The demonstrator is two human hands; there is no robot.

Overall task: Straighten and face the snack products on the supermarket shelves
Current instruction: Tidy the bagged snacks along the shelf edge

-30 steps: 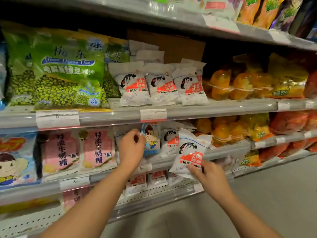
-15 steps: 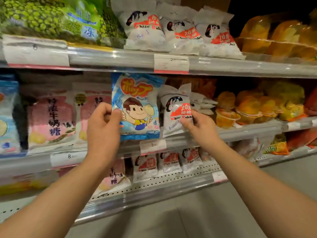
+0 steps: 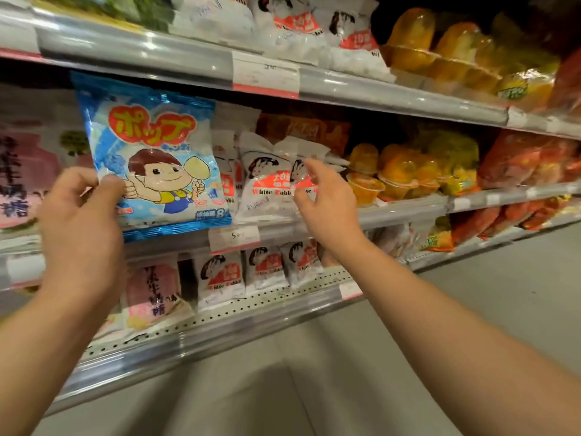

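Head view. The left hand [image 3: 80,228] holds the blue cartoon candy bag [image 3: 151,152] by its lower left edge, thumb on the printed face and fingers curled behind; this grip is grasping the bag. The bag stands upright with its front facing outward, its bottom seam at the front lip of the middle shelf [image 3: 402,212], just above the price tag [image 3: 234,237] marked 5.

The right hand [image 3: 327,202] is raised in front of the White Rabbit bags [image 3: 267,184] on the same shelf, immediately right of the blue bag. Its fingers are loosely bent with thumb and forefinger apart; the grip appears released, with the fingertips at or just off the clear wrapping. Whether they touch it cannot be told.

The White Rabbit bags on the middle shelf lean slightly and overlap one another. Orange jelly cups [image 3: 364,184] sit to their right, then red packets [image 3: 518,162] further along. Pink candy bags [image 3: 28,171] stand left of the blue bag, blurred.

On the upper shelf [image 3: 141,48], more White Rabbit bags and clear tubs of orange jelly are visible. On the perforated lower shelf [image 3: 251,303], three small White Rabbit bags [image 3: 261,272] stand in a row facing outward, with a pink bag [image 3: 154,291] lying tilted to their left.
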